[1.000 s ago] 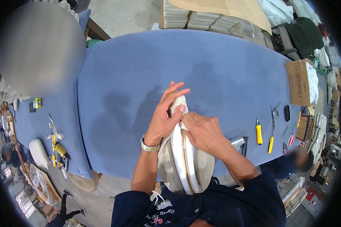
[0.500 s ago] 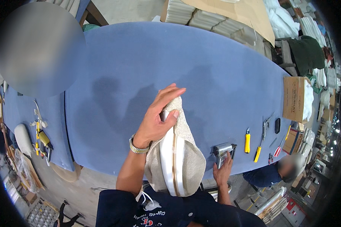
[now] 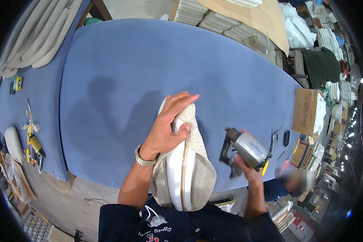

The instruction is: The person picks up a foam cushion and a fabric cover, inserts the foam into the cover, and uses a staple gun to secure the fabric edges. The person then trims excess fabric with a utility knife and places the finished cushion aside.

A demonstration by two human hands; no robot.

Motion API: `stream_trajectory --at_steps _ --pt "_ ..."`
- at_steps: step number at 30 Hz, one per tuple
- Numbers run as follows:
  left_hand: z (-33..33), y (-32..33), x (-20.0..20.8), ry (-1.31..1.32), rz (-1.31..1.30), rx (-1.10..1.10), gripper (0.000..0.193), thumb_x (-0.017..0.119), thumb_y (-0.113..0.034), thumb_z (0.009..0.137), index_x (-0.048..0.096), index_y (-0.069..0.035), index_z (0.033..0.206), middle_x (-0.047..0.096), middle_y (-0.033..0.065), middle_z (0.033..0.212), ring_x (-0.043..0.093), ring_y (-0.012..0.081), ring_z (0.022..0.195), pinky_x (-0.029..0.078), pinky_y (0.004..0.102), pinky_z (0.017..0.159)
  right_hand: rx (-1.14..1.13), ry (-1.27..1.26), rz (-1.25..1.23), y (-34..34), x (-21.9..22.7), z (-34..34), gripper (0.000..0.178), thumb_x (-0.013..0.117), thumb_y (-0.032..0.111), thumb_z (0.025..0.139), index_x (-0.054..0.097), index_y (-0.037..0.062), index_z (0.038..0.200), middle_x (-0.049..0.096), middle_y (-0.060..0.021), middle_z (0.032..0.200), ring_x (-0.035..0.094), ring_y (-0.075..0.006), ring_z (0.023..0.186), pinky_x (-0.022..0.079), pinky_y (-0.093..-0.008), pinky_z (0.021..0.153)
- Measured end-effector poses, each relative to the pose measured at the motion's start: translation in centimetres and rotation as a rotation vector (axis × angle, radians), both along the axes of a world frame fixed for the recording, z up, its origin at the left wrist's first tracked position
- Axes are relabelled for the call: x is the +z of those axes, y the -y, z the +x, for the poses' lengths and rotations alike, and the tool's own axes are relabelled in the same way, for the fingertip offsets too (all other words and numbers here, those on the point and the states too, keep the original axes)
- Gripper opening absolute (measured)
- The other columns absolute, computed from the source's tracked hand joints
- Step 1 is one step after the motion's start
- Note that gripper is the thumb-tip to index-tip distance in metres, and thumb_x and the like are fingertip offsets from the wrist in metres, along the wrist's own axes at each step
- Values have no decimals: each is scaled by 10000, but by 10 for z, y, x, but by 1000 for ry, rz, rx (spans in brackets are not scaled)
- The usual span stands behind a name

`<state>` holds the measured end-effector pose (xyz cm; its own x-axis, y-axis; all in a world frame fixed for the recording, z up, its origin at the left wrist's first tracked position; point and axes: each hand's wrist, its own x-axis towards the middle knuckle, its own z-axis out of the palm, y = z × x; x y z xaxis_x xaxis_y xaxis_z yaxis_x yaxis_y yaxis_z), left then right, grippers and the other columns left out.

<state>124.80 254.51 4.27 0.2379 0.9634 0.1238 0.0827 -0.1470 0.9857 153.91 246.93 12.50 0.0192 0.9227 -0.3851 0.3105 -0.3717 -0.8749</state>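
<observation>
Cloth piece, beige, with white band and brown strip (image 3: 184,167), points its long axis away from us, across the near edge of the blue table (image 3: 165,56). Our left hand (image 3: 169,127), the nearer, clamps its far tip; our right hand (image 3: 249,171), apart, grips a silver-and-black cylindrical-bodied tool (image 3: 251,150) to its right, not touching it.

The left hand (image 3: 165,130) pinches firmly, its fingers (image 3: 180,101) slanting forward to the right, close together, the thumb (image 3: 184,130) bent on their near side. To its right and farther back, the partly hidden right hand (image 3: 250,172) curls in a grip, its forearm (image 3: 255,198) directly behind it.
</observation>
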Motion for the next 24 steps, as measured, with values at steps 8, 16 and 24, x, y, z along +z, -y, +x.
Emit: stream_trajectory --at_steps 8,16,24 --pt "-3 -2 0 12 -2 -4 664 618 -207 811 541 -24 1444 580 160 1421 445 352 1411 268 524 1208 725 250 265 -91 50 -62 701 796 207 742 597 47 1394 703 -143 1162 689 -270 929 545 -355 815" --pt "-6 -2 -1 72 2 -6 770 622 -70 725 525 -151 1484 534 145 1401 442 333 1403 136 618 1227 786 230 222 -98 45 -72 797 828 188 686 564 77 1429 694 -140 1127 674 -307 930 538 -381 810" --pt "-9 -5 -9 125 -18 -38 766 596 -136 750 484 -106 1507 498 171 1430 420 351 1399 137 610 1219 970 337 174 -131 51 -86 937 879 192 606 498 130 1460 664 -141 1224 659 -382 1052 539 -436 901"
